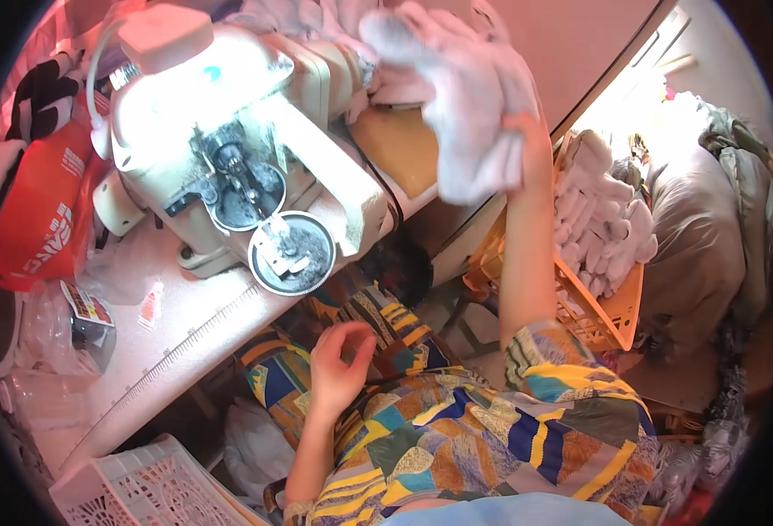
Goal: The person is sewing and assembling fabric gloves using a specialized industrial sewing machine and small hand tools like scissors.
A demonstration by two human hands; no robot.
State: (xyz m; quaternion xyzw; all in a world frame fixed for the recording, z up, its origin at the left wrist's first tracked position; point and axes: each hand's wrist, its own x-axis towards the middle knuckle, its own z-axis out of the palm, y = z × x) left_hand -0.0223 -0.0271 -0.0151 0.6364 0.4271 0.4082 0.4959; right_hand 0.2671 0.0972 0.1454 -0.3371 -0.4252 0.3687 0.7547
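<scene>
Head view: well to the left of the left hand, a red bag carries large white lettering, and a clear packet has a printed label on it. Nearer that hand, a small red-and-white tag lies on the worktop, whose near edge bears a ruler scale with fine marks. The left hand is half curled, a rounded gap showing between thumb and fingers. The right hand clenches the edge of a bunch of white gloves, which hangs just to that hand's left. A machine stands farther left of it; to its right, an orange crate holds a white heap.
</scene>
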